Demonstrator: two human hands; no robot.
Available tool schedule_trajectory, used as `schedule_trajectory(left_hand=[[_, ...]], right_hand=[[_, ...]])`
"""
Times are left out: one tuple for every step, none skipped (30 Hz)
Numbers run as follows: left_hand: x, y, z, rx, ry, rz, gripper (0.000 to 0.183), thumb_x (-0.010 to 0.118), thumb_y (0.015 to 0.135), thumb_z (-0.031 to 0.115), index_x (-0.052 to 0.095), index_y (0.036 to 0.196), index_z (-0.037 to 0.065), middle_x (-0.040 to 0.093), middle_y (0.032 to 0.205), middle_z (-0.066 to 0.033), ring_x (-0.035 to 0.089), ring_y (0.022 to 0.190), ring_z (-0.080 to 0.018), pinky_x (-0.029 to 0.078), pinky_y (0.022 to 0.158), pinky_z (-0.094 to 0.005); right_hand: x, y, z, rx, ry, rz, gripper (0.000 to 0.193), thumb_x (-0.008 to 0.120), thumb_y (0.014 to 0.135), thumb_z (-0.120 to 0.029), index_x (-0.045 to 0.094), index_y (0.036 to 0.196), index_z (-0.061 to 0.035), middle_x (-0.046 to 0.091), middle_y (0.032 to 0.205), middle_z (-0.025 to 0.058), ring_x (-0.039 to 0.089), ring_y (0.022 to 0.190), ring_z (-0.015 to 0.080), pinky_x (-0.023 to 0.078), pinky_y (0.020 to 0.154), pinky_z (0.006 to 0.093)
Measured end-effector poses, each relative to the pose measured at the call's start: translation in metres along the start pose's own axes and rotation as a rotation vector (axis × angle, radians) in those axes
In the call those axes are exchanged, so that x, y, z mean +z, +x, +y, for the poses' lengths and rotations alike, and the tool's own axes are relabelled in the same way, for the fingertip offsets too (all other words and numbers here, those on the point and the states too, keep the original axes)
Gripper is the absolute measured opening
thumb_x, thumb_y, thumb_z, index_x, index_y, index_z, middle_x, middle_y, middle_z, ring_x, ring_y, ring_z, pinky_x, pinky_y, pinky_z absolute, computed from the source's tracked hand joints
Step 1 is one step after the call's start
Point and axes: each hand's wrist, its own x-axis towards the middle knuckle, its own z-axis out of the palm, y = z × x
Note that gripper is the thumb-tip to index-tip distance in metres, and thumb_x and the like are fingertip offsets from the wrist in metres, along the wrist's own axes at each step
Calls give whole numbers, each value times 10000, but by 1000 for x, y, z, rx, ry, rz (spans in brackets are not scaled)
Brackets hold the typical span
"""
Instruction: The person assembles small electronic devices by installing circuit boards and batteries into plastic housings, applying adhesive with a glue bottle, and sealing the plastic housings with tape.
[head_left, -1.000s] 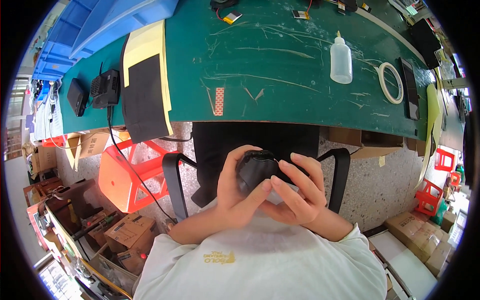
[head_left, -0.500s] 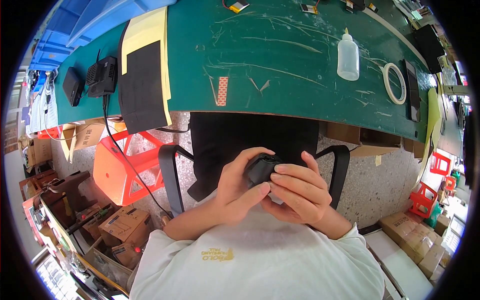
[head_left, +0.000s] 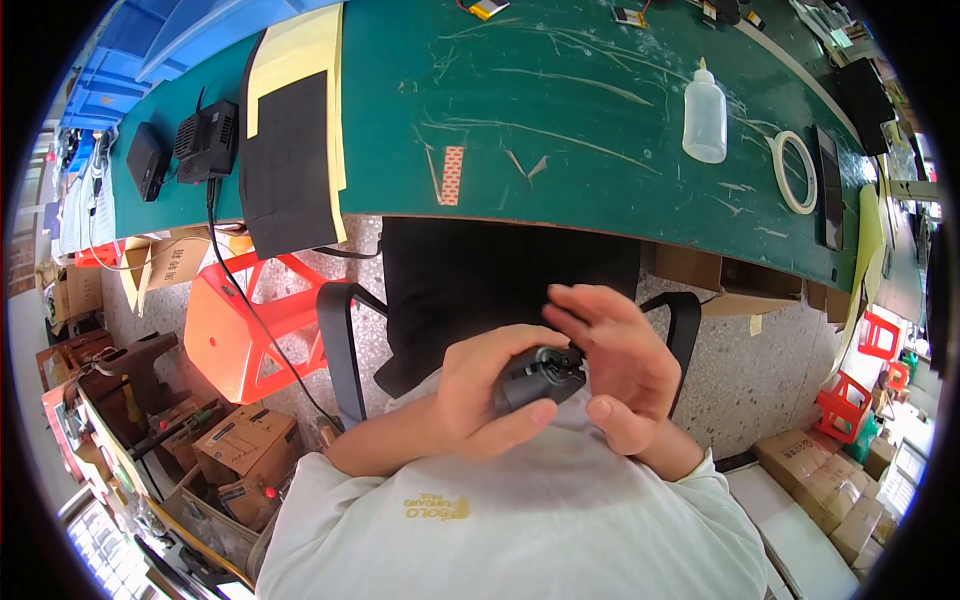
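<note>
My left hand (head_left: 480, 392) is closed around a small black plastic device (head_left: 538, 388) with a rounded body, held just in front of my shirt. The device's open-looking end, with a dark recess and small inner parts, is tilted up and to the right. What the parts are is too small to tell. Beside that end is my right hand (head_left: 628, 365), its fingers and thumb apart and somewhat blurred. Nothing shows in its grasp. Whether its fingers touch the device I cannot tell.
A black chair (head_left: 510, 290) stands between me and the green workbench (head_left: 560, 110). On the bench are a squeeze bottle (head_left: 705, 118), a roll of tape (head_left: 793, 172), a black box-shaped device with a cable (head_left: 207, 142), and black and yellow sheets (head_left: 290, 165). A red stool (head_left: 240, 330) stands at left.
My right hand has let go of the black device and opened beside it. The left hand has tilted the device, so its recessed end now shows.
</note>
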Motion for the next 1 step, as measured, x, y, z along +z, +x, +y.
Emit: schedule_trajectory(left_hand=[[-1,3,2,45,33,-78,538,584,906,320,476,1217,-106,643,1047,-187,656,863,-269,520,785,-307]], right_hand=[[8,1,1,53,161,20,599,725,777,-101,494,1299,80,398,1411,301,414,1335,402,354,1080,493]])
